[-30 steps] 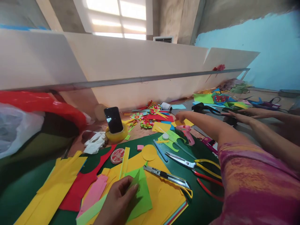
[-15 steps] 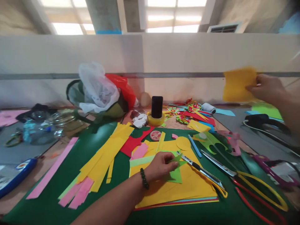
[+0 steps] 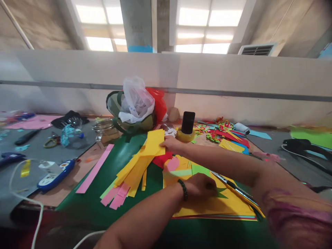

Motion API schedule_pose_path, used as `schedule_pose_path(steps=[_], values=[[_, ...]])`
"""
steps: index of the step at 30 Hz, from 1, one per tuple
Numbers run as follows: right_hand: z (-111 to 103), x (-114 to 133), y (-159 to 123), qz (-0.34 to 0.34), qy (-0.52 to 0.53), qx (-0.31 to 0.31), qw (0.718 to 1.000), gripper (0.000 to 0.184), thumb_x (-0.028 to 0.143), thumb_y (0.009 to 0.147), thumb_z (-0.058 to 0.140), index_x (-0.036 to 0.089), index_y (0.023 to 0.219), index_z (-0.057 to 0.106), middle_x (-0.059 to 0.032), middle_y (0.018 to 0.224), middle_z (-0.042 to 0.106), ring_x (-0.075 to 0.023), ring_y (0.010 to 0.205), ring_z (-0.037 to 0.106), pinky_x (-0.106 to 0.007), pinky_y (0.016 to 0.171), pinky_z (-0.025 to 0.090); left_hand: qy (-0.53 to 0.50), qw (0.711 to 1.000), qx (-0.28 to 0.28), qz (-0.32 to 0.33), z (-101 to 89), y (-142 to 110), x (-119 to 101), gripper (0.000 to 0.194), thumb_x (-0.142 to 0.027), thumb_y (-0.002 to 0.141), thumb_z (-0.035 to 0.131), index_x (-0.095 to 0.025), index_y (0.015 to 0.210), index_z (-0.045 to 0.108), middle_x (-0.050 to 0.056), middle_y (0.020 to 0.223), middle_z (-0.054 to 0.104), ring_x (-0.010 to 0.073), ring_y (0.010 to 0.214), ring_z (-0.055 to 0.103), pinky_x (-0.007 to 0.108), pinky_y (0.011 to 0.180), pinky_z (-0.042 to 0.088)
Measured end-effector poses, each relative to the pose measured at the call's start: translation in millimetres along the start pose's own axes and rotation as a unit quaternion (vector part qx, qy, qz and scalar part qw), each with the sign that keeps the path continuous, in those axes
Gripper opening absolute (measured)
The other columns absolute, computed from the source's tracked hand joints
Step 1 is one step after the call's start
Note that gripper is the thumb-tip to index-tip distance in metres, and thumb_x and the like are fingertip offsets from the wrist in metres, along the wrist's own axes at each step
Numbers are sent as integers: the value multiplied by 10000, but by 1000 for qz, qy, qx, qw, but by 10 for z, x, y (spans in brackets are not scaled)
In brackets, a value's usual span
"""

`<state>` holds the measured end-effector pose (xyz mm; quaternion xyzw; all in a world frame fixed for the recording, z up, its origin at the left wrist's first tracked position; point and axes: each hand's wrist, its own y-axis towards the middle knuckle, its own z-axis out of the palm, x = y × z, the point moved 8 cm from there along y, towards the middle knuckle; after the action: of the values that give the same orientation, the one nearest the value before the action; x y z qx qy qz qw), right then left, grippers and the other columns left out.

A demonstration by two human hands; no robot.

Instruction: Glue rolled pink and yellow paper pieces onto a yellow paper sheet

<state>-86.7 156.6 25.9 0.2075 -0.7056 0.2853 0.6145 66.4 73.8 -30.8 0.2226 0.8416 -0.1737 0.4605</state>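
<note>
Green mat [image 3: 110,166] is exposed between the pink strip [image 3: 95,169] and the yellow strips [image 3: 137,170]. Over their far end, yellow paper [image 3: 155,141] is pinched by its right edge in the grip of the right hand [image 3: 172,144]; a green piece [image 3: 221,193], pinched by the left hand [image 3: 200,185], juts out rightward.

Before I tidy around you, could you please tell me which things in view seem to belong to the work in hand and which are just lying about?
Likely in use:
yellow paper piece, held by the right hand
green paper piece, in the left hand
yellow paper strips
stacked yellow sheets
utility knife

Apparently lying about:
smartphone
white plastic bag
red plastic bag
</note>
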Motion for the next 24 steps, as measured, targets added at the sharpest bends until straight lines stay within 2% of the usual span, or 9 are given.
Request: schedule_pose_path(steps=[2, 5, 9, 12, 15, 17, 20, 22, 24], values=[[-8, -205, 96, 1, -33, -20, 999, 196, 124, 631, 692, 194, 744, 548, 37, 496, 534, -153, 487, 574, -269, 476, 500, 17, 1000, 6, 17, 2, 7, -19, 123, -256, 775, 622, -178, 684, 594, -48, 643, 537, 117, 652, 478, 233, 581, 332], [-205, -331, 129, -8, -93, -51, 994, 198, 153, 629, 696, 188, 735, 532, 52, 486, 488, -132, 464, 519, -248, 461, 450, 28, 999, -6, 44, -33, 16, -76, 97, -226, 766, 633, -178, 685, 608, -35, 657, 565, 128, 667, 485, 240, 614, 349], [-645, -124, 15, -49, -173, -100, 979, 184, 141, 633, 690, 180, 697, 522, 43, 560, 515, -115, 562, 502, -221, 532, 418, -41, 997, -15, 66, -127, 34, -151, 116, -141, 698, 633, -158, 613, 556, -47, 575, 483, 114, 631, 438, 239, 614, 340], [-1044, 211, -271, -83, -208, -122, 967, 87, 198, 725, 642, 169, 691, 568, 23, 630, 564, -118, 647, 523, -211, 585, 418, -203, 976, -77, 26, -338, 45, -76, 204, -271, 681, 672, -154, 590, 532, -32, 573, 498, 109, 601, 446, 240, 591, 354], [-1445, 466, -785, -99, -212, -147, 961, 214, 361, 859, 538, 172, 801, 619, -12, 769, 645, -132, 739, 585, -224, 633, 447, -347, 922, -172, -3, -579, 12, 38, 400, -465, 583, 750, -170, 577, 479, -16, 600, 533, 105, 593, 481, 240, 597, 371], [-1596, 506, -1168, -123, -210, -148, 959, 301, 457, 875, 511, 181, 908, 629, -37, 864, 676, -147, 792, 618, -247, 664, 473, -363, 914, -182, -12, -632, 3, 55, 472, -499, 512, 791, -179, 554, 447, -27, 570, 511, 98, 578, 478, 237, 589, 360], [-1640, 300, -1581, -143, -230, -151, 951, 381, 449, 743, 684, 179, 1003, 615, -53, 877, 682, -174, 784, 634, -273, 657, 481, -341, 926, -158, 7, -606, -1, -23, 463, -533, 533, 783, -165, 559, 504, -33, 548, 509, 73, 527, 405, 240, 569, 336], [-1595, 31, -1674, -116, -226, -143, 957, 442, 345, 660, 752, 172, 1036, 595, -6, 742, 651, -151, 657, 602, -260, 593, 452, -327, 933, -147, 11, -563, -11, -66, 439, -531, 556, 776, -151, 596, 558, -19, 570, 542, 75, 531, 406, 240, 562, 321], [-1556, -160, -1686, -103, -209, -140, 962, 412, 261, 670, 709, 173, 1050, 577, 55, 611, 574, -122, 559, 537, -237, 536, 395, -320, 937, -140, 0, -529, -22, -79, 415, -510, 565, 782, -143, 633, 601, -8, 596, 571, 90, 560, 456, 242, 574, 333]])
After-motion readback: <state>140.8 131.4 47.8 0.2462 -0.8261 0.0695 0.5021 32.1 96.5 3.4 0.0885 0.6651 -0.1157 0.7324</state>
